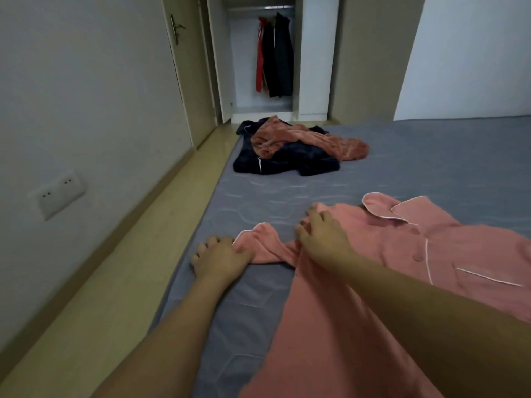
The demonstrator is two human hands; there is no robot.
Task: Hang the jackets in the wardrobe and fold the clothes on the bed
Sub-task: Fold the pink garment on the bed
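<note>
Pink pyjama top (pixel 402 254) lies spread on the bed (pixel 431 156); left hand (pixel 219 258) pinches its sleeve cuff, right hand (pixel 323 235) presses flat, fingers spread, smoothing it for folding

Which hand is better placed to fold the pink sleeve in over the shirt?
Probably the left hand. It is at the cuff end of the sleeve, the free end that must travel. The right hand rests where the sleeve joins the shirt, so it can hold the fold line.
</note>
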